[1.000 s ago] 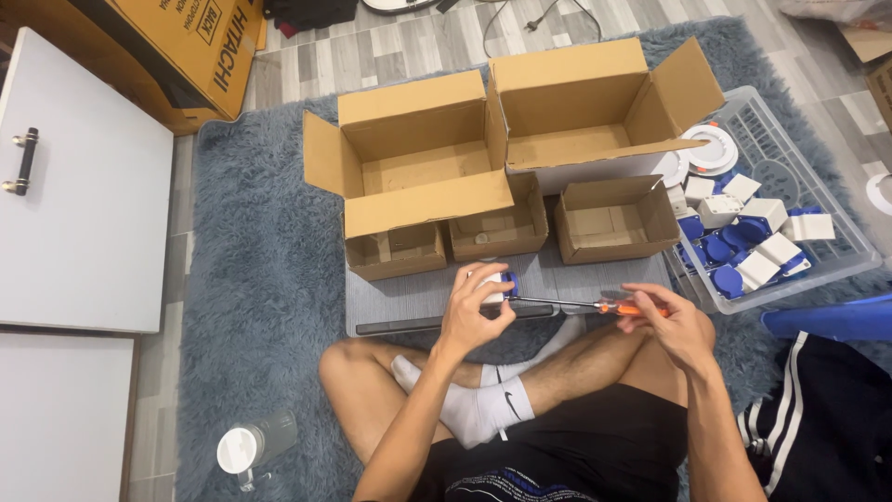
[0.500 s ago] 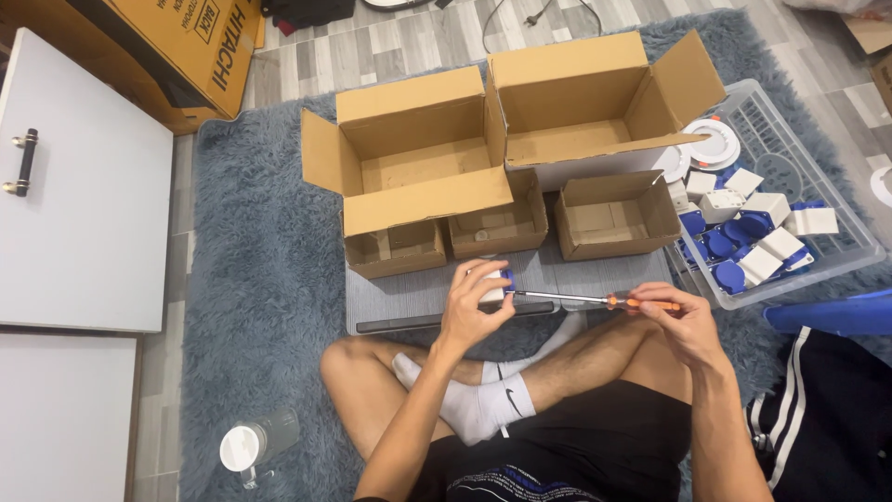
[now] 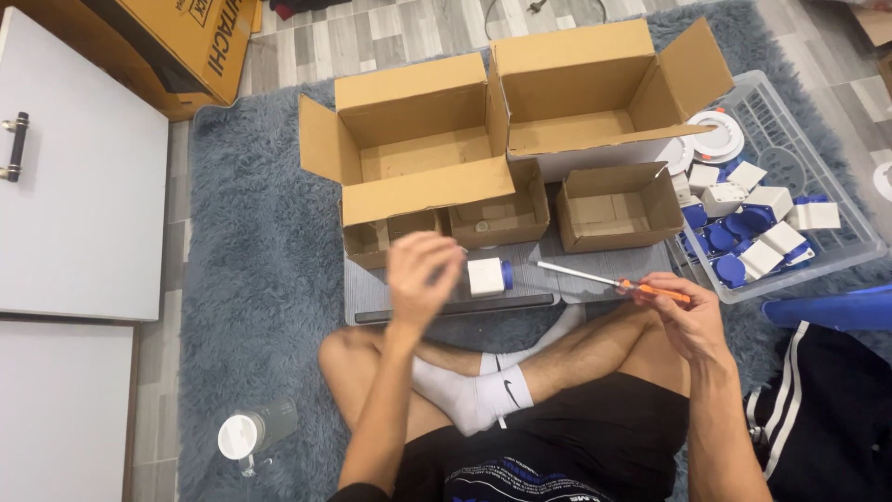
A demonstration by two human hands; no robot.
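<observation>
Both hands are parting: left hand (image 3: 423,270) lifting away empty, leaving the white-and-blue socket (image 3: 489,276) lying on the grey board (image 3: 409,296); right hand (image 3: 683,311) gripping the orange screwdriver (image 3: 613,281).

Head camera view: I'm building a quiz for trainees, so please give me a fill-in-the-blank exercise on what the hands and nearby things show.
1. The right hand holds a screwdriver with an ____ handle.
2. The left hand is raised and holds ____.
3. The small white block on the grey board has a ____ end.
4. The clear bin lies to the person's ____.

Missing words: orange; nothing; blue; right
</observation>
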